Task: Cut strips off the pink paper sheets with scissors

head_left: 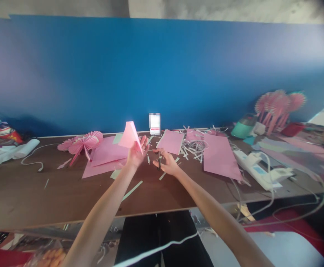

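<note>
In my left hand (137, 152) is a folded piece of pink paper (130, 136), raised above the table and tilted, its fold edge toward my fingers. My right hand (167, 163) is just to the right, its thumb and fingers around small dark-handled scissors (159, 163), apart from the paper. The blades are hard to make out. Behind my left hand lie larger pink sheets (110, 152). Another pink sheet (170, 141) rests beyond my right hand. Thin pale paper strips (132, 190) are scattered around both hands.
A phone (154, 123) stands against the blue wall. Pleated pink paper fans (85, 144) lie at left, others (280, 104) stand at back right. A pink sheet (221, 156), heaped strips (196, 146) and a white power strip (257, 168) with cables occupy the right side.
</note>
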A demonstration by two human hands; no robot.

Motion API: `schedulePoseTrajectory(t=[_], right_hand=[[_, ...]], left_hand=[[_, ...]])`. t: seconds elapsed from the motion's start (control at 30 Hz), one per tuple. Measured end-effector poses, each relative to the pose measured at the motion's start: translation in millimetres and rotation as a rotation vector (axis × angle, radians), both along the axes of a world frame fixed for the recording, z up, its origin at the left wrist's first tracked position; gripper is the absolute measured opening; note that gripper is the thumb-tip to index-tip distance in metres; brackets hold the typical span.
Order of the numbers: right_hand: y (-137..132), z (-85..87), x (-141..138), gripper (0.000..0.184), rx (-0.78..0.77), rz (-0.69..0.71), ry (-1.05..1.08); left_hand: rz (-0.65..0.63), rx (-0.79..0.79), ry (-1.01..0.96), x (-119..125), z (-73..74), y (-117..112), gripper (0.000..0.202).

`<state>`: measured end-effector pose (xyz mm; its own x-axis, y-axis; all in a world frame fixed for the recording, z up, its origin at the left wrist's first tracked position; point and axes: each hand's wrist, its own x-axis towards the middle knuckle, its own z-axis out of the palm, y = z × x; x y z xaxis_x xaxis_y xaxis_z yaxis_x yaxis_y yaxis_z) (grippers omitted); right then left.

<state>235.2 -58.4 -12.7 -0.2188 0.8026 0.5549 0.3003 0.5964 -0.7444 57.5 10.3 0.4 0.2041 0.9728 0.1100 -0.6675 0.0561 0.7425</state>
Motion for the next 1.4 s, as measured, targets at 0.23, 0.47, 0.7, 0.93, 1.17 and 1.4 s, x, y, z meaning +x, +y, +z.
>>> schedulePoseTrajectory(t=[0.23, 0.47, 0.7, 0.93, 1.17, 1.4], right_hand=[[-9.7, 2.5, -8.4, 0.041, 0.017, 0.112, -0.029], [3.0, -9.1, 2.6, 0.033, -0.14, -0.208, 0.059], [18.9, -14.2, 23.2, 0.026, -0.15, -0.569, 0.039], [28.2, -20.4, 37.1, 0.022, -0.124, -0.79, -0.106], [28.7, -27.3, 45.1, 0.028, -0.099, -0.872, -0.333], [33.3, -28.5, 49.8, 0.042, -0.059, -0.878, -0.446]], left_hand=[[0.089, 0.002, 0.042, 29.4, -5.4, 16.8, 0.045], [0.182, -0.107, 0.0, 7.3, -3.6, 28.3, 0.019], [0.275, 0.04, 0.43, -8.1, -16.3, 19.8, 0.041], [0.228, 0.028, 0.573, -12.9, -6.8, 33.8, 0.04], [0.255, -0.09, 0.269, -16.6, 2.1, 58.1, 0.034], [0.355, -0.174, 0.046, -34.0, 8.8, 79.2, 0.026]])
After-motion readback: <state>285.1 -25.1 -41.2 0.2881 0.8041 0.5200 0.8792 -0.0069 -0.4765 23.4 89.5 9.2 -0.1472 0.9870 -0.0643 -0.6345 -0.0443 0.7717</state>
